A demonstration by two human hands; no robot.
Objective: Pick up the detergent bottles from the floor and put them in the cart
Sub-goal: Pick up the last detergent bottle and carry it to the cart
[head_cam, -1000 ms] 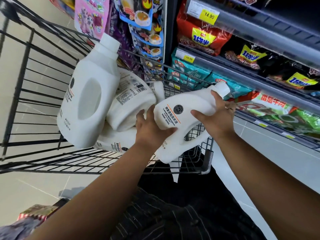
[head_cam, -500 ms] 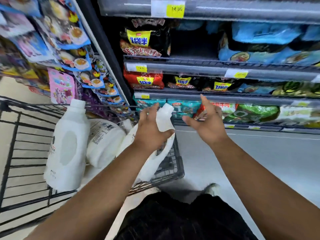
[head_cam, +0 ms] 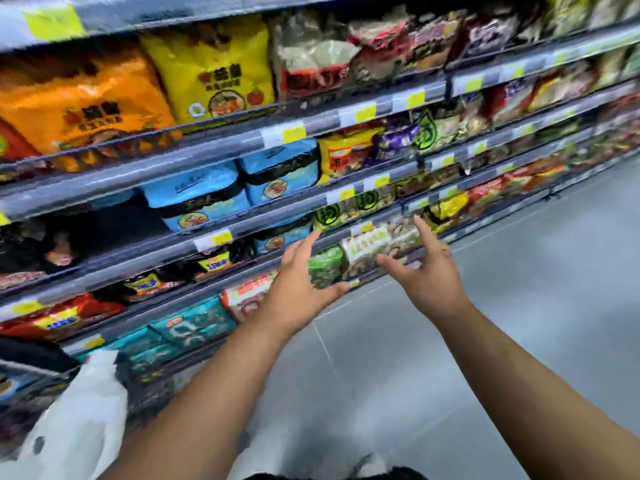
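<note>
Both hands empty, fingers spread — left hand (head_cam: 298, 289), right hand (head_cam: 429, 275) — white detergent bottle (head_cam: 79, 424) blurred at lower left.

Grey shelving (head_cam: 221, 147) runs along the aisle, tiers packed with food packets; picture blurred. Upper tier: 1 large orange packet (head_cam: 79, 98), 1 yellow packet (head_cam: 211, 71) just beside it. Tier below: blue packets (head_cam: 277, 171). Lower down: green packets (head_cam: 325, 266). Yellow price tags (head_cam: 294, 133) on the shelf edges. Grey floor (head_cam: 519, 323) bears 1 pale line (head_cam: 323, 344).
</note>
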